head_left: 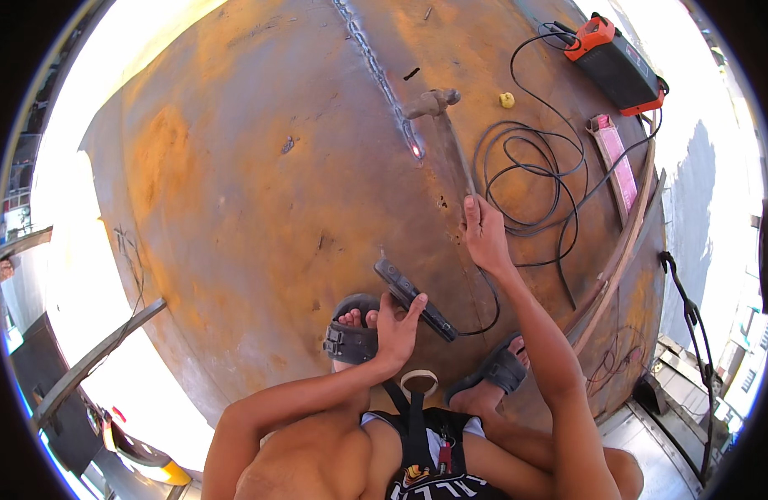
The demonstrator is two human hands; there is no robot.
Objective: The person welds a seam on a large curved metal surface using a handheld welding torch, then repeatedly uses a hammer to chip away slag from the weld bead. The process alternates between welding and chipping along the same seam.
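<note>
My right hand point(487, 237) is closed around the handle of a hammer point(459, 153). The hammer's head is over the rusty steel surface, just right of a weld seam point(369, 60); I cannot tell whether it touches. The seam's near end glows orange-red. My left hand point(397, 330) grips a black welding electrode holder point(436, 322), tilted low in front of me near my sandalled left foot. A black cable runs from the holder's lower end toward my right forearm. No long electrode shows in its tip.
A black and orange welding machine point(610, 63) sits at the upper right. Coiled black cable point(559, 175) lies right of the hammer, beside a pink electrode box point(617, 167) and a small yellow lump point(506, 101). The steel surface point(234, 233) curves away toward its edges. A metal bar point(100, 354) juts out at left.
</note>
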